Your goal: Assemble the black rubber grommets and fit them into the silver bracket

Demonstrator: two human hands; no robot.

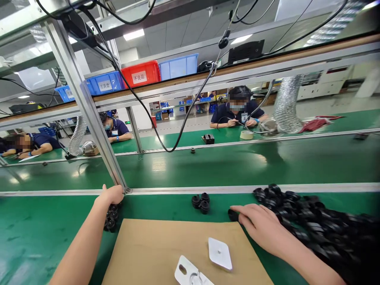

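Reaching forward, the right hand (261, 227) is lying flat, fingers together, fingertips touching one small black rubber ring (233, 215) just left of the black ring heap (311, 221). The left hand (112, 194) is curling over another small black ring cluster (111, 218) well apart.

Left hand (112, 194) rests fingers-down on small stack of black rings (111, 218) at far-left edge of brown cardboard sheet (154, 249). Right hand (261, 227) lies flat, fingertips touching single black ring (233, 215) beside large heap of black rings (311, 221). Cluster of four rings (201, 203) sits between hands on green tabletop (35, 233). Two white plates (219, 253) lie on cardboard. Co-workers sit across conveyor; red bin (141, 74) and blue bins (178, 66) stand on overhead shelf.
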